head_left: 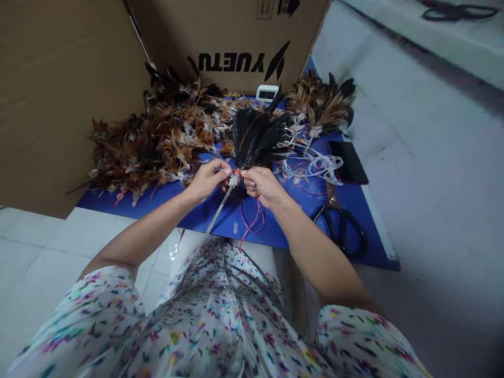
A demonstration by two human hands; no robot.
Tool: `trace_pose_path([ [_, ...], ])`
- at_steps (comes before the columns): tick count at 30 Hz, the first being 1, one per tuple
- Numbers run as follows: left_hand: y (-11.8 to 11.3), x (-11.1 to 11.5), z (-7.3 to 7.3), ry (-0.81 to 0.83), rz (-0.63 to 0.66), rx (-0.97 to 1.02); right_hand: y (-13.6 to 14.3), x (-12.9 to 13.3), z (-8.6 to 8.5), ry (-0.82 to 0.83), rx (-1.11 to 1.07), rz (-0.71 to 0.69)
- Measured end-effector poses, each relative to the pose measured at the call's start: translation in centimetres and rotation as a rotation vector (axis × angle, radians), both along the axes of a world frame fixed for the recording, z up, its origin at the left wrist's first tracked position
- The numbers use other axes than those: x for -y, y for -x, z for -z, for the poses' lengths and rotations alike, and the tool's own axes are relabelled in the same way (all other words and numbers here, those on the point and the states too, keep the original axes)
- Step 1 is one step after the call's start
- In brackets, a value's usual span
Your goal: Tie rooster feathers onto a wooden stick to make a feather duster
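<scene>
A bundle of dark feathers (255, 137) fans out away from me above the blue board (275, 231). Red string (237, 172) is wound round the bundle's pale base, and a thin stick (219, 211) runs from there back toward my lap. My left hand (208, 179) is closed in a pinch at the left side of the red winding. From the right, my right hand (263, 185) pinches at the same winding, its other fingers curled. A loose length of the string hangs below my right hand. The fingers partly hide the binding.
A heap of brown feather bunches (157, 142) covers the board's left side, with another bunch (323, 105) at back right. White plastic strands (315, 164), a phone (347, 161) and black-handled scissors (342, 226) lie to the right. Cardboard boxes (232, 26) and a small white timer (268, 93) stand behind.
</scene>
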State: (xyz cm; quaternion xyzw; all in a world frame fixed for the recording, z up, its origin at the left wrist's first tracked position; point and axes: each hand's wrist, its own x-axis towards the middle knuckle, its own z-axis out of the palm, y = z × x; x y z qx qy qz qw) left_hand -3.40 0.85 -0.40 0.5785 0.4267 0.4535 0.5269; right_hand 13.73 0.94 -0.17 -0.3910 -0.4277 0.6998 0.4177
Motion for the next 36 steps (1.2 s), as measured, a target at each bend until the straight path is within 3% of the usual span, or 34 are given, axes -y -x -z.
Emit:
trace_pose_path([
  [5, -0.9, 0.1, 1.6, -0.082, -0.114, 0.078, 0.0, -0.3, 0.5, 0.009, 0.02, 0.023],
  [10, -0.5, 0.0, 1.9, -0.267, -0.156, -0.052, 0.2, -0.4, 0.6, 0.02, 0.104, 0.056],
  [17, 0.6, -0.4, 1.5, -0.43, -0.075, -0.273, 0.4, -0.4, 1.0, -0.04, 0.228, 0.09],
  [25, 1.0, -2.0, 1.4, -0.522, 0.013, -0.419, 0.5, -1.3, 2.7, -0.209, 0.424, 0.154],
  [31, 0.5, -2.8, 1.1, -0.497, 0.109, -0.436, 0.5, -2.1, 3.7, -0.279, 0.598, 0.175],
  [36, -0.1, -3.3, 1.0, -0.412, 0.148, -0.402, 0.4, -2.1, 3.3, -0.261, 0.626, 0.139],
])
